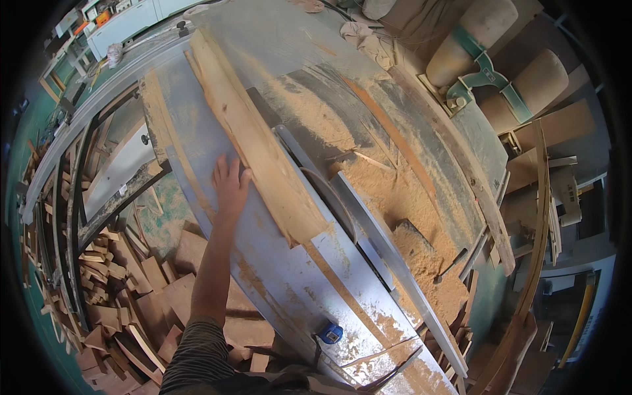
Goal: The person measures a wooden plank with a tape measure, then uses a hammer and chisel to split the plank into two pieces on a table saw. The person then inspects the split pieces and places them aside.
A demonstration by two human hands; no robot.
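A long pale wooden board (253,141) with one wavy edge lies flat on the metal sliding table (197,151) of a table saw. My left hand (230,181) rests palm down on that table at the board's left edge. Its fingers are stretched and apart, and the thumb reaches the wood. Just right of the board's near end, the curved edge of what looks like a round saw blade (336,204) stands up from a slot. My right hand is not in view.
A blue tape measure (330,332) sits on the near table. Sawdust (382,184) heaps right of the blade, beside a long metal fence (401,263). Wood offcuts (125,316) pile on the lower-left floor. Loose long planks (461,164) lie along the right side.
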